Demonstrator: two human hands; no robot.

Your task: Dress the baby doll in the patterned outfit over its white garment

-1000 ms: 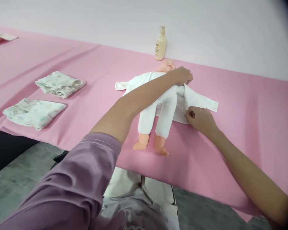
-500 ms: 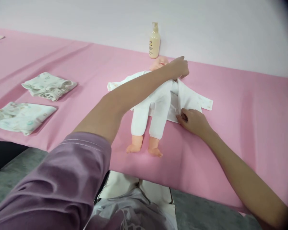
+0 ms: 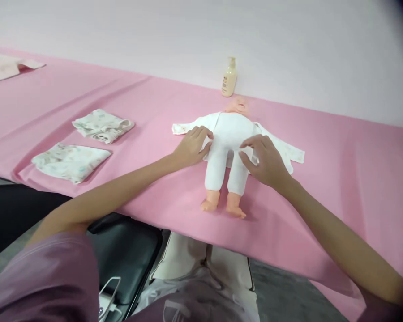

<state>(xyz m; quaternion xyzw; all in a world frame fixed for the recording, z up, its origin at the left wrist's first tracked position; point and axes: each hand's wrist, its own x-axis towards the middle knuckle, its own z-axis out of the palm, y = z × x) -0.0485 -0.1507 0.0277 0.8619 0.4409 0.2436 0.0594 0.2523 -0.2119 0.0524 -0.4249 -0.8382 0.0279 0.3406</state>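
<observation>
Pink-covered table [image 3: 147,107]: doll [image 3: 231,132] lies face up mid-table, white romper [image 3: 215,170], bare feet toward us, head near lotion bottle [image 3: 229,78]. Our left hand [image 3: 191,147] rests flat at its side, fingers together; our right hand [image 3: 265,161] presses the other hip, fingers spread.

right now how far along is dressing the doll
Done: the white suit covers the doll from chest to ankles; feet bare. In hand: left hand and right hand rest on the fabric at its hips. Left, likely: both sleeves lie flat and look empty; two folded cloths sit untouched.
</observation>
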